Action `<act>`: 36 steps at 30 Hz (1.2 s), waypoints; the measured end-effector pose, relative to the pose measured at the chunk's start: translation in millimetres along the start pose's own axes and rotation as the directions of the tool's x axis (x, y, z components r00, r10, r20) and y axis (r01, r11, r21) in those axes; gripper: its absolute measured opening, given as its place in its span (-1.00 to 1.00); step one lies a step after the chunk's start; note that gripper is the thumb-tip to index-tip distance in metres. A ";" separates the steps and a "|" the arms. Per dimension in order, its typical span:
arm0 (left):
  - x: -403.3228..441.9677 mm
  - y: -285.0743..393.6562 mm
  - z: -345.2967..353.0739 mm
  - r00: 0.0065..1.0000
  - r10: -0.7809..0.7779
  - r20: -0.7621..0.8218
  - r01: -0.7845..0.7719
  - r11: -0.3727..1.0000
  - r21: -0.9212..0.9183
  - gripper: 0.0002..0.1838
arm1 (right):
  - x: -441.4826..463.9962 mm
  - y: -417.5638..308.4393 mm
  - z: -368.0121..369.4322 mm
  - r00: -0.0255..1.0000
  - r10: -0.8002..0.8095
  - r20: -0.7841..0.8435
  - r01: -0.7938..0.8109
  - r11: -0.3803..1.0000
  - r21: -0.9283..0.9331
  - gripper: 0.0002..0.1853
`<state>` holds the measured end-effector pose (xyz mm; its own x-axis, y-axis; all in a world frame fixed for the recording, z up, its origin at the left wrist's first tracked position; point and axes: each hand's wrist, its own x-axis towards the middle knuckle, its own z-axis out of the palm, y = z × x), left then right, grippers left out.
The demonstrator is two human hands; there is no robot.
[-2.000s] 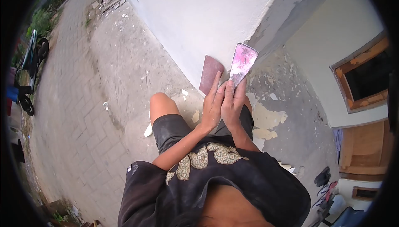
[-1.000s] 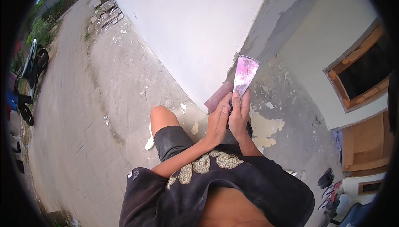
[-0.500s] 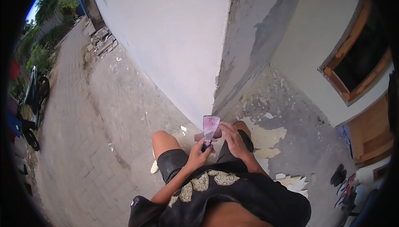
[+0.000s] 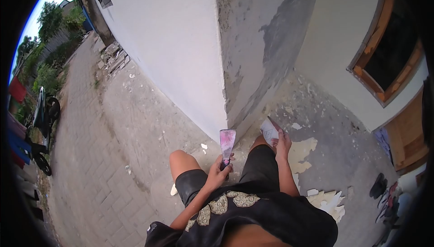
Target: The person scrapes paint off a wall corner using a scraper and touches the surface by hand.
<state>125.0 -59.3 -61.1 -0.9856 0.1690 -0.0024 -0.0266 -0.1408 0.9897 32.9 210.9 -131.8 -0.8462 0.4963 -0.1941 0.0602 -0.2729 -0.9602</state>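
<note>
My left hand (image 4: pixel 219 172) is closed round the dark handle of a putty knife (image 4: pixel 227 142), whose pink-smeared blade points up toward the wall corner. In my right hand (image 4: pixel 282 146) is a piece of sandpaper (image 4: pixel 268 131); its pale, printed back faces me and a brownish edge shows. The hand is beside my right knee, close to the foot of the patchy grey wall face (image 4: pixel 257 52). The white wall face (image 4: pixel 172 43) meets that grey face at a rough vertical edge just ahead of me.
Peeled paint flakes (image 4: pixel 327 204) lie on the concrete floor at my right. An orange-brown window frame (image 4: pixel 384 48) and a wooden door (image 4: pixel 400 134) are on the right, with shoes (image 4: pixel 379 186) below. Rubble (image 4: pixel 113 57) is by the far wall, and a motorbike (image 4: pixel 45 111) stands left.
My right hand has moved away from the putty knife to the right, carrying the sandpaper that was behind the blade. The left hand keeps the knife. My view has shifted slightly right.
</note>
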 end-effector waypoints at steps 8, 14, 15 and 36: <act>2.1 0.8 -18.3 0.998 -0.057 0.011 0.056 0.996 0.070 -0.52 | 119.9 148.0 -182.6 0.733 0.614 -0.291 -0.469 0.767 0.437 -0.42; 5.1 18.7 -12.8 0.999 -0.036 -0.021 0.037 0.999 0.039 -0.61 | 87.5 137.0 -127.8 0.747 -0.355 -0.562 -0.194 0.692 -0.696 -0.23; 8.0 21.2 -8.9 1.000 -0.016 -0.026 0.018 0.999 0.050 -0.61 | 81.5 135.3 -112.5 0.736 -0.569 -0.367 0.170 0.680 -0.713 -0.24; -1.6 60.5 5.7 0.987 0.107 0.119 -0.158 0.777 0.610 -0.26 | -123.3 -69.6 72.4 0.697 -0.525 0.489 0.711 0.598 -0.370 -0.43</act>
<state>125.9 -62.5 -0.4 -0.9558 0.2682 0.1205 0.2367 0.4587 0.8565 94.7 109.1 -26.5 -0.8799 0.0863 0.4673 -0.3695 0.4942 -0.7869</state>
